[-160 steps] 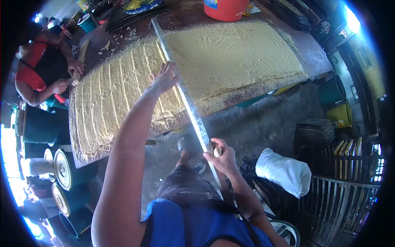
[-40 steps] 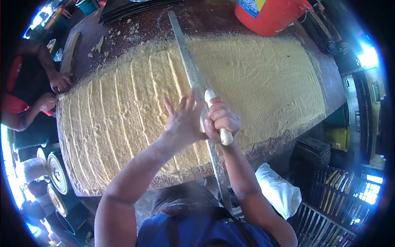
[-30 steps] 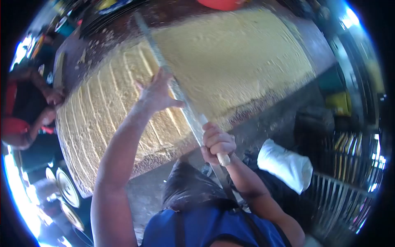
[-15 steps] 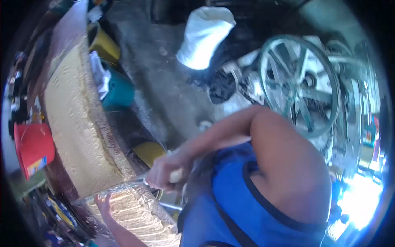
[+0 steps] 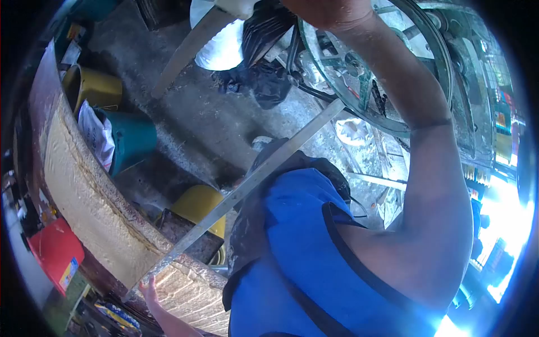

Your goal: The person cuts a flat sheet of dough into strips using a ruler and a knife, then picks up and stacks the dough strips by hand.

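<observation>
My right hand, partly cut off by the top edge, is raised and closed round the white handle of a knife. The knife's long blade points down and left over the floor. Low on the left, my left hand holds a long metal straightedge with its fingers on the bar. That straightedge crosses a thick beige slab and sticks out past the table edge to the right. Nearer to me, the slab section is scored with several lines.
Beyond the table edge stand a teal bucket with a white bag, an ochre bucket and a yellow container. A red container is at the table's far side. A large green spoked wheel belongs to a machine on the right.
My right hand has swung from the slab up to the top right, bringing the knife off the slab. My left hand has come onto the straightedge, whose long free end now shows.
</observation>
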`<control>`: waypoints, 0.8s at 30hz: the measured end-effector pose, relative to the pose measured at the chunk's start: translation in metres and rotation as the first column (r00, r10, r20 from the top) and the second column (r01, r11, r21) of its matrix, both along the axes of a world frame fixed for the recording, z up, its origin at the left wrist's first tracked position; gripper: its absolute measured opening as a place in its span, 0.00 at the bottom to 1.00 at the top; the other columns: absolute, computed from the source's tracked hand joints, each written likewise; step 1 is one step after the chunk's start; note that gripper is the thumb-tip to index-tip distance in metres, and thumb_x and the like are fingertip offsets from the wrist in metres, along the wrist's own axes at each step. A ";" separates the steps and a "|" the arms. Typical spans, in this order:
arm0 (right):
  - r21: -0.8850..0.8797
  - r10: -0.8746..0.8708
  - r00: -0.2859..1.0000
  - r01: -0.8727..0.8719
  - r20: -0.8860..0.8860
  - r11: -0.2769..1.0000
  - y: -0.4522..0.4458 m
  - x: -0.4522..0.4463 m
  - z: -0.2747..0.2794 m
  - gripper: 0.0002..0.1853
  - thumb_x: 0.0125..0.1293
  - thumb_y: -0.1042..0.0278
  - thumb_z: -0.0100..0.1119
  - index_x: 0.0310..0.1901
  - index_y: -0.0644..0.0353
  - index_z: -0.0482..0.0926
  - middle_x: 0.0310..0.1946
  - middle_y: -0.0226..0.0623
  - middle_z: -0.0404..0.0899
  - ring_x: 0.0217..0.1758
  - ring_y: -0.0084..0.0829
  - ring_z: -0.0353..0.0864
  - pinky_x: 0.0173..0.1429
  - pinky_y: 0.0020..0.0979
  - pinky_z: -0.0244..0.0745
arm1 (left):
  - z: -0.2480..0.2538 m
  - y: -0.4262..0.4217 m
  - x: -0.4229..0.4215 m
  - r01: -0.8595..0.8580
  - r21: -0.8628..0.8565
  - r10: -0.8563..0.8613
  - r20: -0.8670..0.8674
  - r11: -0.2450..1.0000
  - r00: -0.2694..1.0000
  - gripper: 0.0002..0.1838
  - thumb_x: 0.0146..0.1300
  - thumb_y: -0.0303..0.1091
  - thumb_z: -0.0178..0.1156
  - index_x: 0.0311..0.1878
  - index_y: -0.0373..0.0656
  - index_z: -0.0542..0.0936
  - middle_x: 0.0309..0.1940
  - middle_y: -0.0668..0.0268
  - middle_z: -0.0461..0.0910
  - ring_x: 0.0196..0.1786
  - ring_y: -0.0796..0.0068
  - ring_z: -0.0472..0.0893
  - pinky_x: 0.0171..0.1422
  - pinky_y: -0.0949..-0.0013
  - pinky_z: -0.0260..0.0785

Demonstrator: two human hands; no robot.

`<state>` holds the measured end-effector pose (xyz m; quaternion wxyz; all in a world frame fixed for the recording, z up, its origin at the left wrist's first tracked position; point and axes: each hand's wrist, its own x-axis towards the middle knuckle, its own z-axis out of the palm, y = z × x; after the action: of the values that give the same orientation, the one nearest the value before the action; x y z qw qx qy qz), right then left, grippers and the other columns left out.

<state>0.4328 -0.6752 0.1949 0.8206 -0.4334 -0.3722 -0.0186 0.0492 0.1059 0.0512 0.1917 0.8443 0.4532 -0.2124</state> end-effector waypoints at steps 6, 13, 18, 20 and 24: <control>0.041 -0.053 0.998 0.055 -0.040 0.998 -0.025 -0.015 -0.001 0.10 0.63 0.75 0.61 0.31 0.51 0.70 0.26 0.28 0.70 0.35 0.30 0.74 0.53 0.44 0.72 | 0.020 -0.028 0.020 0.032 -0.007 -0.032 -0.132 0.999 0.991 0.59 0.52 0.60 0.75 0.77 0.37 0.55 0.76 0.49 0.58 0.77 0.55 0.59 0.80 0.56 0.51; 0.046 -0.066 0.996 0.068 -0.055 0.997 -0.026 -0.022 -0.001 0.10 0.63 0.76 0.60 0.31 0.51 0.68 0.26 0.29 0.71 0.34 0.30 0.74 0.52 0.43 0.72 | 0.021 -0.028 0.014 0.007 0.010 -0.006 -0.085 1.000 0.996 0.59 0.52 0.60 0.75 0.77 0.37 0.54 0.76 0.50 0.57 0.78 0.57 0.58 0.81 0.57 0.49; 0.059 -0.077 0.994 0.082 -0.076 0.995 -0.022 -0.026 -0.001 0.12 0.63 0.77 0.60 0.30 0.51 0.67 0.26 0.29 0.73 0.35 0.31 0.77 0.52 0.43 0.73 | 0.012 -0.018 0.009 0.062 -0.056 -0.062 0.009 0.996 0.998 0.60 0.52 0.61 0.75 0.76 0.34 0.54 0.76 0.50 0.58 0.78 0.58 0.57 0.81 0.57 0.48; 0.068 -0.127 0.986 0.135 -0.111 0.989 -0.021 -0.027 -0.002 0.12 0.63 0.78 0.61 0.30 0.51 0.66 0.27 0.29 0.74 0.35 0.32 0.78 0.52 0.43 0.73 | 0.012 -0.008 0.012 0.064 -0.100 -0.068 -0.037 0.993 0.997 0.60 0.52 0.61 0.75 0.76 0.34 0.55 0.76 0.50 0.58 0.78 0.58 0.57 0.81 0.58 0.48; 0.079 -0.026 0.994 0.034 -0.104 0.996 -0.024 -0.025 -0.005 0.12 0.62 0.78 0.62 0.31 0.51 0.67 0.27 0.30 0.75 0.36 0.32 0.79 0.51 0.44 0.74 | 0.016 -0.014 0.015 0.064 -0.109 -0.076 -0.104 0.992 0.992 0.59 0.52 0.60 0.75 0.76 0.33 0.55 0.75 0.50 0.58 0.77 0.58 0.58 0.81 0.58 0.48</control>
<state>0.4075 -0.6990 0.1895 0.8550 -0.4061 -0.3218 -0.0236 0.0638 0.0918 0.0671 0.2036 0.8357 0.4212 -0.2877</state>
